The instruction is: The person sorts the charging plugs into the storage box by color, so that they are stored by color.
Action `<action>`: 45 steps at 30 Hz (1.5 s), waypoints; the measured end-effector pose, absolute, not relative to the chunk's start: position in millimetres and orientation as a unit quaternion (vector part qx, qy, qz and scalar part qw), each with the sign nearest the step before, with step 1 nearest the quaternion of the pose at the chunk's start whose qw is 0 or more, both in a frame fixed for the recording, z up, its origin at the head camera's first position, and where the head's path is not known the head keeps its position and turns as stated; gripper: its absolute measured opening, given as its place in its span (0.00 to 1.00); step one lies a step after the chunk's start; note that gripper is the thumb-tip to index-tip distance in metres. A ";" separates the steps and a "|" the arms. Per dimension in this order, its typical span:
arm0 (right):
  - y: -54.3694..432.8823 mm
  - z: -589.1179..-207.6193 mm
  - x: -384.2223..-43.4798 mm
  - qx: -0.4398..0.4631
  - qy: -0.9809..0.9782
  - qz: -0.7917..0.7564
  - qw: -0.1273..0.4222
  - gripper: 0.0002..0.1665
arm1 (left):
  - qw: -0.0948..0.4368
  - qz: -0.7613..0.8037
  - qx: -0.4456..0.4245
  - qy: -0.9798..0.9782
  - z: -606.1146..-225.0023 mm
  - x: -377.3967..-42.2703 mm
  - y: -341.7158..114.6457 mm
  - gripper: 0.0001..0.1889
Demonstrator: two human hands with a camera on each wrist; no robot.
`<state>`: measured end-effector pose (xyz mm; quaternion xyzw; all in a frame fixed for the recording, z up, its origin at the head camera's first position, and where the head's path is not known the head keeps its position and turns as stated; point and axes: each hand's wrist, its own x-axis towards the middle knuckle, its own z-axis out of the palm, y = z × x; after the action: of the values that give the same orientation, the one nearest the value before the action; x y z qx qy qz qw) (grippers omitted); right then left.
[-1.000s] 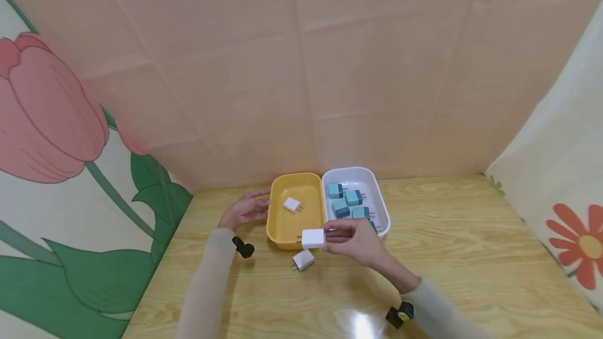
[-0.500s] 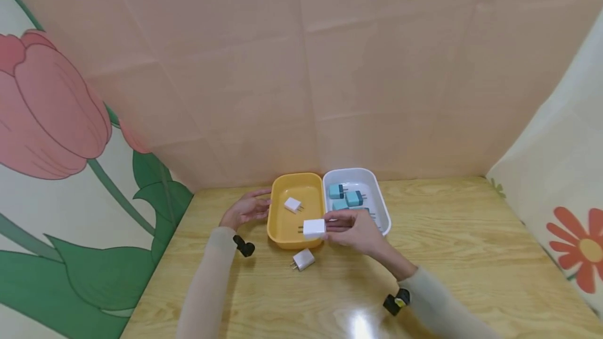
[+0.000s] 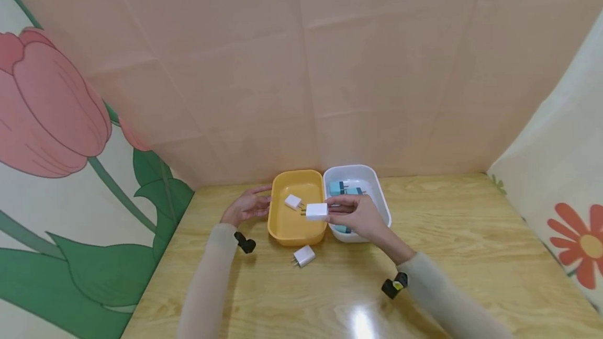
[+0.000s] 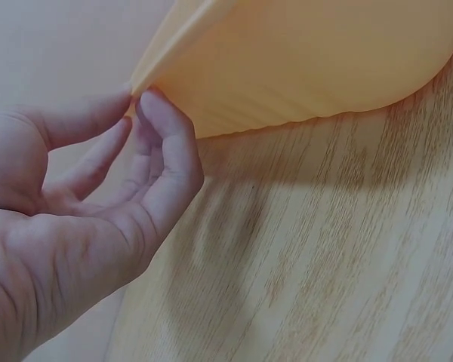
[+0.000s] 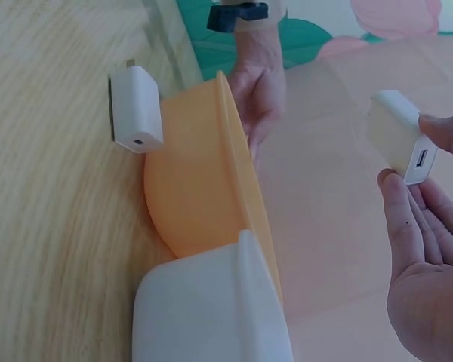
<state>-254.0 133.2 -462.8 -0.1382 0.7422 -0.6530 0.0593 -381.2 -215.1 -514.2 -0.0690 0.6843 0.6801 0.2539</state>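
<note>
My right hand pinches a white USB charger by its port end. Its two prongs point left over the yellow tray. In the right wrist view, the USB port of this held charger faces my fingers. Thumb and fingertips of my left hand hold the yellow tray's left edge, seen close in the left wrist view at the rim. Inside that tray lies another white charger. A further white charger rests on the table just in front of it.
A white tray stands against the yellow one's right side. Several teal plugs lie in it, some hidden behind my right hand. The wooden table meets a pink cloth backdrop at the back.
My right hand has moved the held charger up in the view and slightly right, from the yellow tray's front edge to over its inside. The left hand stays on the tray's edge.
</note>
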 end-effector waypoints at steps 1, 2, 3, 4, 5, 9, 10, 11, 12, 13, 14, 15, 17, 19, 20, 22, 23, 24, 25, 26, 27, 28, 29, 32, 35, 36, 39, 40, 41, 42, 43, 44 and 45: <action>133.4 -462.2 -255.5 -0.135 0.744 -0.651 0.060 0.27 | 0.255 0.679 -0.068 0.685 -514.3 -381.5 -215.3 0.30; 133.3 -461.5 -256.9 -0.131 0.745 -0.651 0.061 0.26 | 0.257 0.678 -0.067 0.686 -514.6 -381.7 -215.5 0.30; 133.2 -460.7 -258.4 -0.130 0.746 -0.650 0.061 0.27 | 0.258 0.677 -0.065 0.686 -514.8 -381.8 -215.8 0.30; 133.0 -459.5 -259.8 -0.127 0.746 -0.650 0.060 0.26 | 0.260 0.677 -0.065 0.686 -515.1 -382.0 -215.9 0.30; 132.5 -458.0 -261.2 -0.126 0.746 -0.651 0.060 0.26 | 0.261 0.676 -0.064 0.686 -515.3 -382.3 -216.0 0.30; 129.1 -451.4 -267.2 -0.126 0.745 -0.653 0.053 0.26 | 0.261 0.673 -0.061 0.689 -514.9 -382.3 -216.0 0.30; 127.7 -450.1 -268.6 -0.123 0.744 -0.654 0.054 0.26 | 0.261 0.672 -0.060 0.691 -514.5 -382.0 -216.0 0.30; 126.3 -449.0 -270.1 -0.122 0.744 -0.655 0.054 0.26 | 0.262 0.669 -0.060 0.693 -514.1 -381.4 -216.2 0.30; 125.0 -448.2 -271.4 -0.119 0.746 -0.653 0.055 0.26 | 0.264 0.667 -0.062 0.694 -513.5 -380.7 -216.4 0.30; 123.6 -447.7 -272.7 -0.116 0.749 -0.650 0.056 0.26 | 0.266 0.665 -0.063 0.695 -512.9 -380.0 -216.5 0.30; 122.6 -447.6 -273.9 -0.112 0.751 -0.648 0.056 0.26 | 0.268 0.664 -0.063 0.696 -512.5 -379.3 -216.8 0.30; 121.5 -447.4 -275.2 -0.108 0.753 -0.647 0.056 0.26 | 0.270 0.664 -0.063 0.695 -512.1 -379.0 -217.0 0.31; 119.4 -446.8 -277.9 -0.099 0.757 -0.643 0.056 0.27 | 0.276 0.664 -0.060 0.692 -511.5 -378.8 -217.1 0.32; 117.4 -445.9 -280.9 -0.095 0.758 -0.643 0.053 0.27 | 0.277 0.665 -0.052 0.692 -510.9 -379.2 -216.8 0.32; 116.6 -445.4 -282.6 -0.094 0.757 -0.644 0.051 0.27 | 0.277 0.665 -0.048 0.692 -510.7 -379.6 -216.6 0.33; 114.8 -444.0 -285.9 -0.091 0.755 -0.647 0.050 0.27 | 0.276 0.666 -0.046 0.691 -510.4 -380.4 -216.0 0.33; 114.1 -443.5 -287.5 -0.090 0.756 -0.647 0.049 0.27 | 0.274 0.666 -0.047 0.692 -510.4 -380.9 -215.6 0.33; 113.5 -443.1 -289.1 -0.090 0.757 -0.645 0.048 0.27 | 0.272 0.666 -0.049 0.693 -510.5 -381.3 -215.3 0.33; 113.1 -442.6 -290.6 -0.090 0.759 -0.643 0.047 0.27 | 0.271 0.666 -0.051 0.693 -510.6 -381.6 -215.0 0.33; 112.6 -442.1 -292.1 -0.090 0.760 -0.642 0.047 0.27 | 0.270 0.666 -0.054 0.694 -510.6 -381.9 -214.7 0.33; 112.1 -441.7 -293.6 -0.088 0.761 -0.641 0.047 0.27 | 0.270 0.666 -0.056 0.694 -510.6 -382.1 -214.4 0.33; 111.6 -441.3 -295.0 -0.085 0.763 -0.640 0.047 0.27 | 0.269 0.664 -0.057 0.696 -510.4 -382.1 -214.2 0.33; 111.0 -440.9 -296.5 -0.082 0.765 -0.637 0.046 0.27 | 0.268 0.662 -0.057 0.697 -510.1 -382.2 -214.0 0.33; 108.8 -439.8 -301.0 -0.073 0.766 -0.637 0.047 0.27 | 0.264 0.660 -0.061 0.700 -508.4 -381.4 -212.9 0.33; 105.7 -440.5 -305.1 -0.070 0.765 -0.638 0.048 0.27 | 0.263 0.659 -0.065 0.702 -507.5 -380.9 -212.3 0.33; 104.8 -441.1 -306.4 -0.069 0.764 -0.639 0.048 0.27 | 0.262 0.659 -0.066 0.701 -507.4 -380.8 -212.2 0.33; 102.5 -443.9 -310.0 -0.070 0.764 -0.640 0.050 0.27 | 0.264 0.660 -0.067 0.700 -508.0 -381.3 -212.2 0.33; 101.8 -445.1 -311.1 -0.069 0.764 -0.640 0.051 0.27 | 0.264 0.659 -0.067 0.701 -508.0 -381.3 -212.3 0.33; 101.3 -446.5 -312.3 -0.067 0.765 -0.638 0.053 0.27 | 0.264 0.659 -0.068 0.700 -507.9 -381.5 -212.4 0.33; 100.7 -448.0 -313.7 -0.067 0.765 -0.638 0.054 0.26 | 0.265 0.659 -0.069 0.701 -507.9 -381.7 -212.6 0.33; 100.1 -449.4 -314.8 -0.067 0.767 -0.636 0.055 0.26 | 0.265 0.658 -0.069 0.701 -507.9 -382.0 -212.7 0.33; 99.2 -450.6 -316.0 -0.066 0.767 -0.636 0.056 0.26 | 0.266 0.659 -0.069 0.701 -507.8 -382.1 -212.8 0.33; 98.4 -451.9 -317.4 -0.065 0.768 -0.634 0.056 0.25 | 0.266 0.657 -0.068 0.702 -507.8 -382.4 -213.0 0.33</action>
<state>-317.4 98.4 -451.9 -0.0649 0.7684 -0.6341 0.0563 -382.4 -213.0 -507.8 -0.0683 0.7016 0.6574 0.2663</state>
